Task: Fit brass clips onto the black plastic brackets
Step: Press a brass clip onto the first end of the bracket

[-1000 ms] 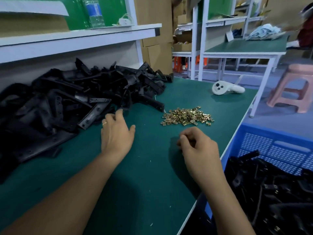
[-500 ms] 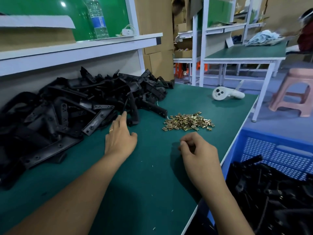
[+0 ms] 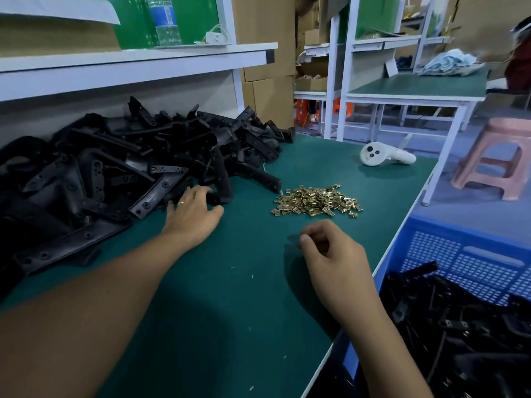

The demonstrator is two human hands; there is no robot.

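Note:
A big heap of black plastic brackets (image 3: 120, 168) covers the left of the green table (image 3: 230, 297). A small pile of brass clips (image 3: 317, 201) lies right of the heap. My left hand (image 3: 192, 214) reaches to the heap's near edge, its straight fingers touching the end of one black bracket (image 3: 222, 182) and its thumb spread out on the table. My right hand (image 3: 330, 254) hovers just in front of the clips with fingers curled and thumb against forefinger. No clip shows inside it.
A blue crate (image 3: 465, 262) holding more black brackets stands beyond the table's right edge. A white controller (image 3: 385, 155) lies at the far right of the table. A white shelf (image 3: 129, 67) with a water bottle (image 3: 165, 21) overhangs the heap. A pink stool (image 3: 497, 159) stands on the floor.
My left hand has slid forward and reached the end of a bracket at the heap's edge. My right hand has stayed curled in about the same place.

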